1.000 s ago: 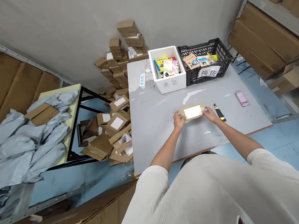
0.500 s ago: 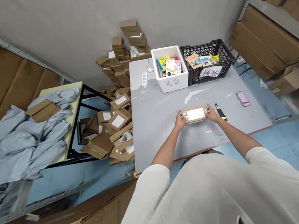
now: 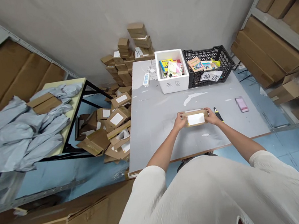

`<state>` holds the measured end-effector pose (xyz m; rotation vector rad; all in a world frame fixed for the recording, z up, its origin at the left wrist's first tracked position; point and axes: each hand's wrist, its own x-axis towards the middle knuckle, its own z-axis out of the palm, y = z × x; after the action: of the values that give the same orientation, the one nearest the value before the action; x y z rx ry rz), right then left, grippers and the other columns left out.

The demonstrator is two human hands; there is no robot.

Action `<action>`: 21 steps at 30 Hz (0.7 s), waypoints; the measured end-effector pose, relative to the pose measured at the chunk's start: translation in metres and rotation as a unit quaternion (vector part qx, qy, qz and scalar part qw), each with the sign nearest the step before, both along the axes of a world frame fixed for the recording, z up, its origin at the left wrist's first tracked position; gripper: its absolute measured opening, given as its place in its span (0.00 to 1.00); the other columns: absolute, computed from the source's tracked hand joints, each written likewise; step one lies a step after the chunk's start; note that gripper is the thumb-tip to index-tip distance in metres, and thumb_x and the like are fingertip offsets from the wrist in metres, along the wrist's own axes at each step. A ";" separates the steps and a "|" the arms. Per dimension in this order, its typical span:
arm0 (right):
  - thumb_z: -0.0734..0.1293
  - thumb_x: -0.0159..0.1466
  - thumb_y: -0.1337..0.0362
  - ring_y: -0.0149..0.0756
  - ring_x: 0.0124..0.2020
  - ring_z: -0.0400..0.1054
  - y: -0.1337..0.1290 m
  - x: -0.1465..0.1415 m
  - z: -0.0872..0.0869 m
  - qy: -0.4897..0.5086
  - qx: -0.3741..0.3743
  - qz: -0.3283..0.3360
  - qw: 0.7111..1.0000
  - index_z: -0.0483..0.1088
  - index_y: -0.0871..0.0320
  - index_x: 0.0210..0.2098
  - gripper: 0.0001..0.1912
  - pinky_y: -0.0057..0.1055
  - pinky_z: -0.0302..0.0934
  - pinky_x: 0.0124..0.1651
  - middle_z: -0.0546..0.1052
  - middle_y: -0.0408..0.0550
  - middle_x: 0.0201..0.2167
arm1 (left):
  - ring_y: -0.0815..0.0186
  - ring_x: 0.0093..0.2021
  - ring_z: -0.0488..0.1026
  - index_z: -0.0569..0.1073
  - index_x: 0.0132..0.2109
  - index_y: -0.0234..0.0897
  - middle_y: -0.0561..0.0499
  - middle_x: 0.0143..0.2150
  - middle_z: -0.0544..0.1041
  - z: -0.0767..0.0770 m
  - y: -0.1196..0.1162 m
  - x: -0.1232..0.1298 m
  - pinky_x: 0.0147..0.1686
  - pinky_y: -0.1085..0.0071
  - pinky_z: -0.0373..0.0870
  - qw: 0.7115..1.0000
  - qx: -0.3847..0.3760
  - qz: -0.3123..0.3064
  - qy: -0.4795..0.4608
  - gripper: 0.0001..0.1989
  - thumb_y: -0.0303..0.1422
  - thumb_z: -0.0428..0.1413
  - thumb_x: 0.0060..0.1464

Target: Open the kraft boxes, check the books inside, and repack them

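Observation:
A small brown cardboard box [image 3: 195, 118] with a white label is held over the front part of the grey table [image 3: 151, 126]. My left hand [image 3: 179, 121] grips its left end, and my right hand [image 3: 211, 116] grips its right end. Just right of my right hand lies a black and yellow utility knife [image 3: 218, 114]. A pink phone-like item [image 3: 241, 104], blurred by pixels, rests farther right.
At the table's back stand a white bin [image 3: 175, 87] and a black crate [image 3: 211, 79], both holding books, beside a power strip [image 3: 146, 80]. Cardboard boxes [image 3: 117, 117] pile up left of the table. Grey bags [image 3: 13, 139] cover a side table.
The box has tilted in my hands, so its labelled face appears lower and another side shows above it. Both hands still hold its ends. The camera view has shifted slightly.

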<state>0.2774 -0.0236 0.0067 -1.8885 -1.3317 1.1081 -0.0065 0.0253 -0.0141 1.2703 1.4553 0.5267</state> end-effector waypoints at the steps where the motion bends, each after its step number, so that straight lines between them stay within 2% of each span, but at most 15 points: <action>1: 0.71 0.53 0.62 0.47 0.50 0.75 0.000 0.002 0.001 0.000 0.013 -0.001 1.000 0.66 0.50 0.68 0.42 0.48 0.74 0.57 0.77 0.55 0.60 | 0.58 0.50 0.80 0.70 0.63 0.47 0.45 0.59 0.81 0.002 0.000 0.004 0.54 0.61 0.74 1.000 0.007 0.014 0.002 0.26 0.37 0.65 0.60; 3: 0.71 0.55 0.60 0.46 0.51 0.74 -0.001 0.007 0.001 -0.002 0.031 -0.002 1.000 0.66 0.49 0.65 0.38 0.46 0.73 0.57 0.76 0.54 0.61 | 0.60 0.50 0.78 0.69 0.56 0.45 0.46 0.57 0.80 0.004 -0.001 0.013 0.55 0.63 0.72 0.999 0.026 0.034 0.011 0.16 0.41 0.61 0.66; 5: 0.70 0.56 0.58 0.45 0.51 0.73 -0.004 0.012 -0.003 -0.009 0.027 -0.001 1.000 0.66 0.49 0.61 0.33 0.45 0.72 0.58 0.75 0.52 0.60 | 0.61 0.51 0.76 0.68 0.50 0.43 0.46 0.54 0.79 0.003 -0.005 0.020 0.54 0.65 0.70 0.998 0.035 0.044 0.032 0.12 0.42 0.59 0.68; 9: 0.69 0.57 0.53 0.43 0.50 0.71 -0.011 0.021 -0.016 -0.028 -0.003 0.016 0.999 0.66 0.51 0.51 0.24 0.44 0.70 0.58 0.74 0.51 0.56 | 0.61 0.52 0.73 0.66 0.46 0.42 0.46 0.52 0.77 -0.010 -0.017 0.028 0.55 0.65 0.69 0.996 0.020 0.055 0.073 0.09 0.33 0.60 0.64; 13: 0.69 0.57 0.53 0.42 0.45 0.72 -0.015 0.028 -0.032 -0.035 -0.017 0.038 0.999 0.64 0.52 0.48 0.22 0.43 0.70 0.56 0.75 0.50 0.52 | 0.59 0.58 0.73 0.68 0.55 0.40 0.43 0.58 0.75 -0.023 -0.028 0.030 0.60 0.63 0.69 0.993 0.007 0.068 0.095 0.19 0.28 0.62 0.58; 18: 0.70 0.61 0.54 0.46 0.40 0.75 -0.010 0.035 -0.044 -0.053 -0.063 0.043 0.996 0.66 0.51 0.58 0.27 0.44 0.72 0.51 0.79 0.47 0.38 | 0.53 0.60 0.77 0.60 0.73 0.39 0.37 0.65 0.74 -0.032 -0.032 0.029 0.61 0.59 0.70 0.993 -0.039 0.066 0.088 0.43 0.27 0.64 0.53; 19: 0.70 0.61 0.55 0.48 0.41 0.76 -0.008 0.035 -0.045 -0.061 -0.071 0.043 0.995 0.67 0.52 0.61 0.29 0.44 0.72 0.52 0.80 0.48 0.39 | 0.52 0.60 0.78 0.58 0.75 0.39 0.37 0.65 0.75 -0.032 -0.031 0.028 0.62 0.58 0.70 0.994 -0.046 0.059 0.085 0.45 0.27 0.64 0.53; 21: 0.71 0.59 0.58 0.50 0.45 0.78 -0.002 0.034 -0.045 -0.061 -0.082 0.040 0.994 0.65 0.54 0.67 0.37 0.46 0.73 0.55 0.82 0.54 0.47 | 0.50 0.61 0.78 0.56 0.78 0.38 0.35 0.64 0.76 -0.033 -0.026 0.026 0.63 0.57 0.70 0.994 -0.060 0.050 0.081 0.47 0.28 0.64 0.53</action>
<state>0.3111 -0.0258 -0.0385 -2.0675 -1.4322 1.1908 0.0199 -0.0008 -0.0468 1.1719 1.6677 0.4015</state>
